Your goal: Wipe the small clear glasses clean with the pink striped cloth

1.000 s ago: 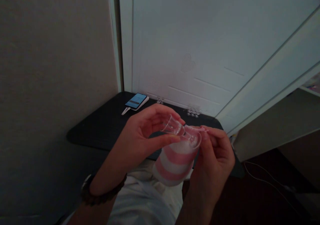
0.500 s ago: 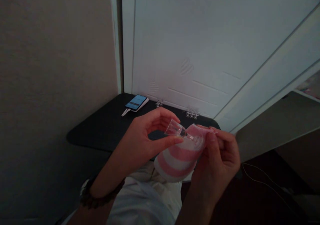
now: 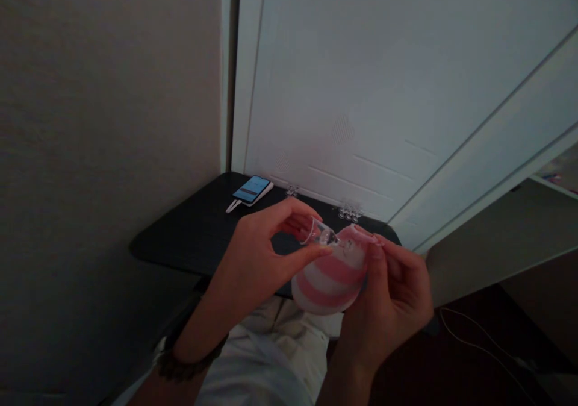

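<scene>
Between the thumb and fingers of my left hand is a small clear stemmed glass, tilted with its rim to the left and its foot toward the right. A pink-and-white striped cloth hangs from my right hand, whose thumb and fingers pinch its upper edge. The foot of the glass lies against the cloth's upper part, and the cloth partly hides it. Both hands are above the front of a dark table.
A lit phone lies on a white object at the table's back left, with a white cable beside it. Small clear glasses stand in two groups along the back edge. A white panel rises behind; a wall is on the left.
The view has shifted slightly, so the table and phone appear a little further right. The cloth has swung up and right a bit, and covers more of the glass's foot. Both holds are kept.
</scene>
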Motion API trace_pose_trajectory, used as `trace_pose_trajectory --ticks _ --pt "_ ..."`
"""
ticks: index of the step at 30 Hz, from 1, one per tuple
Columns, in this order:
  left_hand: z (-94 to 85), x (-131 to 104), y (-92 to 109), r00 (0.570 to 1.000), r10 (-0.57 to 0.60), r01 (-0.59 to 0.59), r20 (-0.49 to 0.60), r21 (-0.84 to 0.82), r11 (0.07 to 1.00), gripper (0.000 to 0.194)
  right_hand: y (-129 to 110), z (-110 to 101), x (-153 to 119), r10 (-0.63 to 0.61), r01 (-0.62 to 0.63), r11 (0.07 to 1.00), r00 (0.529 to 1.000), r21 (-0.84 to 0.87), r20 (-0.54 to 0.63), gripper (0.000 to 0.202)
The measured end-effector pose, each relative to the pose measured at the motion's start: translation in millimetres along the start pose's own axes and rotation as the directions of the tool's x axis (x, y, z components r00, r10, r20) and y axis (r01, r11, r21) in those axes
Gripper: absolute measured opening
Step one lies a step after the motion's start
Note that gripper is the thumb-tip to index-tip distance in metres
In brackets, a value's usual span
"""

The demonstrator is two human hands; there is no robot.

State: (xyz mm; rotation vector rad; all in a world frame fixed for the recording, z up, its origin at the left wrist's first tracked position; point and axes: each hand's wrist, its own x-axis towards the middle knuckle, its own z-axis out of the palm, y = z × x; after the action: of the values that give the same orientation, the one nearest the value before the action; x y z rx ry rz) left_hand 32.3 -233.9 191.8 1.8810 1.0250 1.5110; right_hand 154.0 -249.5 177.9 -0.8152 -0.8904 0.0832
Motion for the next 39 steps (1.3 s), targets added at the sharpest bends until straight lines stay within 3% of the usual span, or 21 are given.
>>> trace_pose_trajectory --ticks 10,16,27,32,39 --pt "3.5 -1 -6 0.992 -0.032 0.025 -0.124 -0.059 0.998 0.025 2 0 -4 -0.041 0.041 0.999 0.999 0.007 0.013 0.009" --pt "5.4 1 -8 0.975 -0.065 0.016 -0.215 -0.223 0.975 0.025 5 1 -3 -0.029 0.030 0.999 0.999 -0.032 0.023 0.006" --pt "7.1 5 -7 0.989 -0.134 0.099 -0.063 -0.391 0.915 0.024 11 -2 0 0.106 -0.106 0.994 0.994 0.001 0.022 0.007" --pt "9.9 7 -11 0.994 -0.110 0.109 0.024 -0.433 0.895 0.022 17 -5 3 0.177 -0.179 0.983 0.982 0.042 0.061 0.007" --pt "13.8 11 -20 0.982 -0.051 0.119 0.182 -0.382 0.916 0.022 20 -7 4 0.182 -0.184 0.982 0.982 0.050 0.046 0.002"
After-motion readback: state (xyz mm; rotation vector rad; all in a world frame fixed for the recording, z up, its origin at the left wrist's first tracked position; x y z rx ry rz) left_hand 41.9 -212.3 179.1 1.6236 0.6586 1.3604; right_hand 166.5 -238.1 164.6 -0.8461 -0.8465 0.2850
